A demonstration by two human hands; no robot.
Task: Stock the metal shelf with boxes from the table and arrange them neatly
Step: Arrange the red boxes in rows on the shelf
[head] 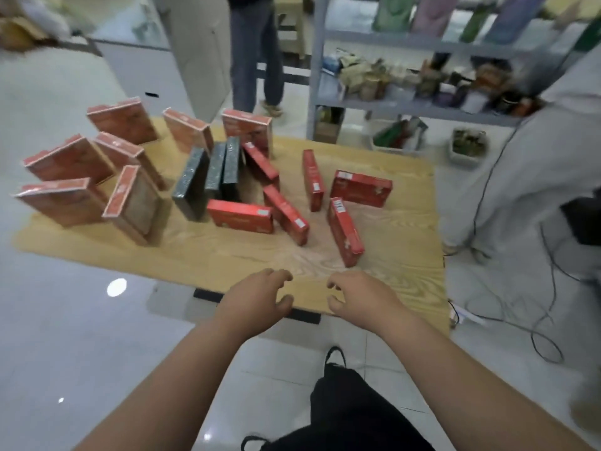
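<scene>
We hold both hands over the near edge of the table [208,255], and neither one carries anything: the left hand [257,292] and the right hand [361,296] have their fingers loosely curled around empty air. All the boxes stand further ahead on the table, and none is in a grip yet. The closest one is a red box [345,232], just ahead of the right hand and a little to its right. It stands on a long narrow side, and its long axis runs almost straight away from us. We judge that the right hand is nearer to it and can take it from above, across the thin width. The dark boxes [208,180] are ahead of the left hand, but well apart from it. The metal shelf [406,109] stands beyond the far right corner of the table.
</scene>
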